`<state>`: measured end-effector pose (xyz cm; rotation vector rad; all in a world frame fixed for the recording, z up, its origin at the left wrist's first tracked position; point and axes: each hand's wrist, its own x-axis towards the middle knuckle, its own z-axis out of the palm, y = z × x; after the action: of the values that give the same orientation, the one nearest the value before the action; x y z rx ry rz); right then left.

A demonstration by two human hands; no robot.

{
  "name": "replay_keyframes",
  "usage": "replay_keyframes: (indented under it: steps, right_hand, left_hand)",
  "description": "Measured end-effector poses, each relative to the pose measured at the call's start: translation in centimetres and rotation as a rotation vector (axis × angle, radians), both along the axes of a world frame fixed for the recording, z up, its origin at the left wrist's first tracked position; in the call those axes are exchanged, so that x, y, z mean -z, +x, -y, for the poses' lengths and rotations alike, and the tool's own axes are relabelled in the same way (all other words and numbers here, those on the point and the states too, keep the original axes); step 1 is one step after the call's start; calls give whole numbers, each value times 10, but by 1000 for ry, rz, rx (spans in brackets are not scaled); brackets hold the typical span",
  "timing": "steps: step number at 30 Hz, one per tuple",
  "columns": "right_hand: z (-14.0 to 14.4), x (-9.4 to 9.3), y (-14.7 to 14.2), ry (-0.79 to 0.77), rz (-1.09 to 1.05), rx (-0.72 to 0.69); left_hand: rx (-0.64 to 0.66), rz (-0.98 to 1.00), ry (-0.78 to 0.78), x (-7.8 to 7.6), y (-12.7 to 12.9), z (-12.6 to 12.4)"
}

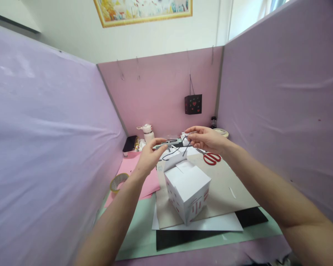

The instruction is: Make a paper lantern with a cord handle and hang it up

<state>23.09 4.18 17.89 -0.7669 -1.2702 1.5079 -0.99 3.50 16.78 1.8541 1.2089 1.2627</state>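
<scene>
A white paper box (188, 181) with reddish cut-out patches on its sides stands in front of me, its flap raised at the back. A thin dark cord (172, 153) runs from that flap up to my right hand (204, 139), whose fingertips pinch it above the box. To the left of the flap, my left hand (152, 154) hovers with thumb and forefinger apart and nothing visible between them. Red-handled scissors (211, 159) lie beyond the box, below my right wrist.
Grey cardboard (224, 192) lies under the box, over white and black sheets. Pink paper (144, 184) and a tape roll (118, 182) are at left. A white bottle (148, 133) and a phone (130, 143) stand behind. A black paper lantern (193, 104) hangs at the back.
</scene>
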Motion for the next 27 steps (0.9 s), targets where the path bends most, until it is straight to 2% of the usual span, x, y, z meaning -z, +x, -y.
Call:
replay_keyframes:
  steps: [3,5,8,12,14,17,18,20,23,27]
  right_hand:
    - [1,-6,-5,-9,-33,14]
    - [0,-9,-6,-11,-57,21]
    - [-2,-9,-6,-8,-81,30]
    - [-6,-4,-1,9,-33,72]
    - [-7,0,2,79,133,148]
    - [-4,4,3,370,478,349]
    - [-2,5,3,476,548,379]
    - [2,5,1,615,592,317]
    - [5,7,-1,645,581,173]
    - [1,14,0,591,563,238]
  left_hand:
    - [0,-201,199,-19,10,10]
    - [5,-350,268,-25,19,13]
    - [20,-520,272,-26,30,12]
    - [7,-615,271,-27,36,8]
    - [13,-652,267,-32,38,5]
    - [69,-731,201,-43,44,1]
    - [92,-759,177,-46,47,-1]
    - [123,-814,156,-51,54,-5]
    - [133,-861,184,-53,62,-11]
    - [152,-887,232,-50,65,-16]
